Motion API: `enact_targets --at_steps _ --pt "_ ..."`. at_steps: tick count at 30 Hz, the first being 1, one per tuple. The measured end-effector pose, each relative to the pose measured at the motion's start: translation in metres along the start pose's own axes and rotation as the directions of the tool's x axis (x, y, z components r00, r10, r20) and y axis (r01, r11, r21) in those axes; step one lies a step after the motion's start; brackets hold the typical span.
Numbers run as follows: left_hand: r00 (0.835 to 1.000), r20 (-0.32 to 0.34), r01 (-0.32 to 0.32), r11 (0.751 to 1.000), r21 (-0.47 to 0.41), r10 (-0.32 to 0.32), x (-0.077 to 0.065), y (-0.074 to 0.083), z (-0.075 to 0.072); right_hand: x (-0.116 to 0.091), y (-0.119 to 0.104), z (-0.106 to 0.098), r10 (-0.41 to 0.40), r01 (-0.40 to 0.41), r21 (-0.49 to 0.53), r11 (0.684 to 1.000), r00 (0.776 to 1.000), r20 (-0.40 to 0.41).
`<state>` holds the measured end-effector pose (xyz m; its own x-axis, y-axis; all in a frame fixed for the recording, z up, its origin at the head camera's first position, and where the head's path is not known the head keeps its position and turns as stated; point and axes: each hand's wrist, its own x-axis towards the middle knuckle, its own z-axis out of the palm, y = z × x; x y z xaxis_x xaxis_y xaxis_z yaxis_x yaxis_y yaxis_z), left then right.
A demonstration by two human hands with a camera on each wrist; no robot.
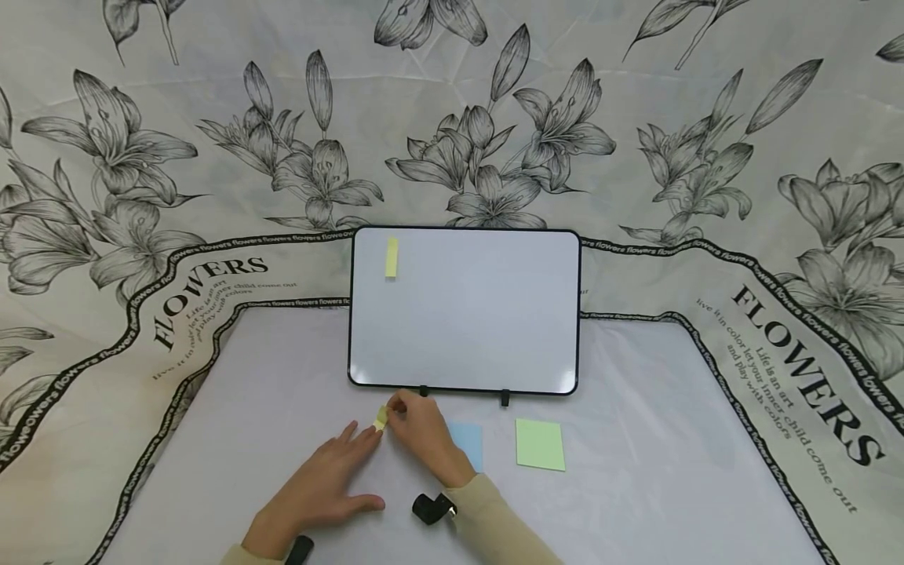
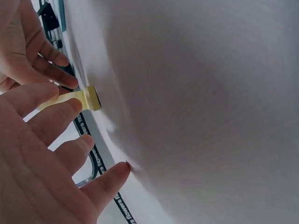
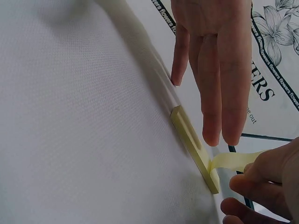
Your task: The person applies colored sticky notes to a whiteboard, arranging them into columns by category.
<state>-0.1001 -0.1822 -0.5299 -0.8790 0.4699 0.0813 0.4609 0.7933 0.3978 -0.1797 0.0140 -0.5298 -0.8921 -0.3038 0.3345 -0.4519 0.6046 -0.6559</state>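
Note:
A narrow pad of yellow sticky notes (image 3: 189, 142) lies on the white cloth below the whiteboard. My right hand (image 1: 424, 435) pinches the end of its top note (image 3: 231, 160), which curls up from the pad in the right wrist view. My left hand (image 1: 325, 479) is flat on the cloth with fingers spread, its fingertips at the near end of the pad. In the left wrist view the left hand (image 2: 42, 154) partly covers the yellow pad (image 2: 91, 98), and the right hand (image 2: 28, 51) is beyond it. One yellow note (image 1: 391, 257) is stuck at the whiteboard's upper left.
The black-framed whiteboard (image 1: 466, 314) stands on small black feet (image 1: 504, 399) behind the hands. A blue note pad (image 1: 468, 446) is partly hidden by the right hand, with a green pad (image 1: 540, 445) to its right. Flower-printed cloth (image 1: 494, 141) hangs behind.

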Motion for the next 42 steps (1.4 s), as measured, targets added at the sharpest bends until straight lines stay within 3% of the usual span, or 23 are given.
enact_targets --at_steps 5,19,32,42 --pt "0.998 0.064 0.009 1.0 0.003 -0.009 0.005 0.002 0.002 0.001 0.002 -0.002 0.001 -0.001 0.057 0.998 1.0 0.008" --pt "0.993 0.116 0.029 1.0 0.004 -0.029 0.01 0.007 0.002 0.003 0.008 -0.001 0.043 -0.045 0.105 0.993 0.999 0.023" --pt "0.994 0.097 0.05 0.998 0.046 -0.054 0.003 -0.002 -0.003 0.004 0.012 -0.001 0.058 -0.059 0.133 0.989 0.998 0.015" --pt "0.977 0.197 0.083 0.997 0.005 -0.082 0.009 0.0 -0.011 0.01 0.014 -0.007 0.087 -0.088 0.184 0.979 0.996 0.014"
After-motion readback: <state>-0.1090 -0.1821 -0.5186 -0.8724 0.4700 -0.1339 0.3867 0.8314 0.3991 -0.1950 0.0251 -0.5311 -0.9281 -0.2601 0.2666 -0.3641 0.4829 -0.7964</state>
